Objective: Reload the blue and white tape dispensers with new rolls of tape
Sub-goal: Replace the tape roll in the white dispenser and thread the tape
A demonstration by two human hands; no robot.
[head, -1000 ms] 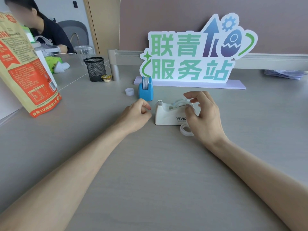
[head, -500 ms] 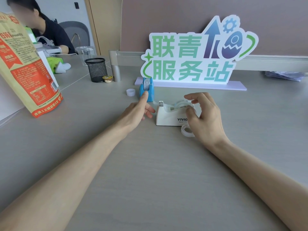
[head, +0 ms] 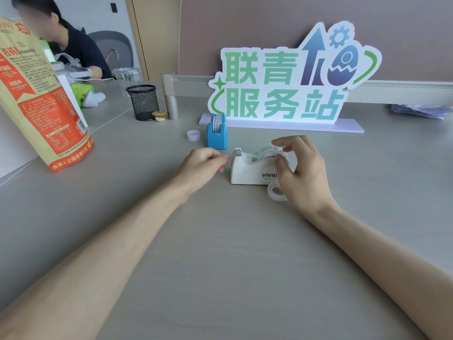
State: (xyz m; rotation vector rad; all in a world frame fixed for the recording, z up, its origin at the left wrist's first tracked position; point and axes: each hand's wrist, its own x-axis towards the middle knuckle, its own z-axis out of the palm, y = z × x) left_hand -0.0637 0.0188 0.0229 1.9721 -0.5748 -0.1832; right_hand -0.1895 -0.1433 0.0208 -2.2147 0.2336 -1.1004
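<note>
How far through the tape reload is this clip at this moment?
Done, it seems: the blue dispenser holds a roll, a bare core beside it. In hand: the white dispenser has a roll seated; the right hand steadies it while the left hand pinches near the cutter, apparently pulling the tape end. Left: fixing that end; a loose clear ring lies in front.

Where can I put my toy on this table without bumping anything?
The table is bare in front between the two arms, and far right beside the sign. It's crowded around the white dispenser, blue dispenser and both hands.
</note>
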